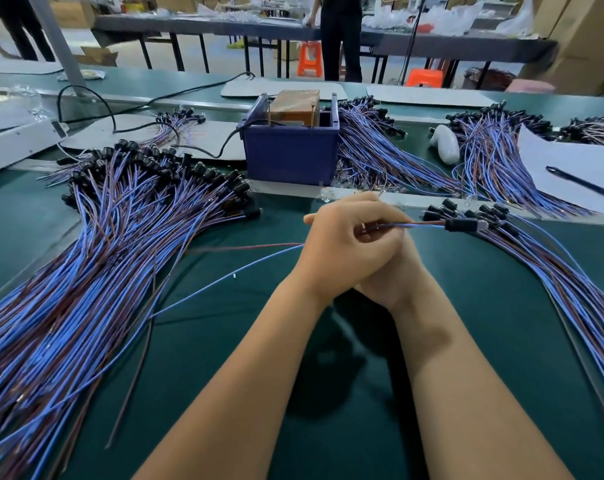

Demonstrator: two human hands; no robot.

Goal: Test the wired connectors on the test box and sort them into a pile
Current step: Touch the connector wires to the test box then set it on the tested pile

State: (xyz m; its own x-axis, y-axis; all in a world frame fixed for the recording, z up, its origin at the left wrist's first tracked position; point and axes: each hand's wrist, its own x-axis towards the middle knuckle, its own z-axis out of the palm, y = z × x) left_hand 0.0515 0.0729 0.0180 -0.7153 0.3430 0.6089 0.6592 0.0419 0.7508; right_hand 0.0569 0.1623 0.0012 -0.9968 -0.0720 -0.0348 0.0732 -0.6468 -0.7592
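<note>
My left hand (345, 251) lies over my right hand (402, 271) above the green table, wrists crossed. The left hand's fingers curl round a blue and brown wire pair whose black connector (463, 225) points right, level with the connector ends of the right-hand pile (553, 268). The pair's loose wire ends (245, 259) trail left onto the mat. My right hand is mostly hidden under the left, so its grip is unclear. The blue test box (290, 152) with a brown block on top stands just beyond the hands. A large pile of wired connectors (120, 237) spreads at the left.
More wire bundles (380, 154) lie right of the box. A white sheet (570, 161) with a black pen (583, 183) and a white object (444, 143) sit at the right rear. A white power strip (16, 140) is at the left. A person (340, 36) stands by the far table.
</note>
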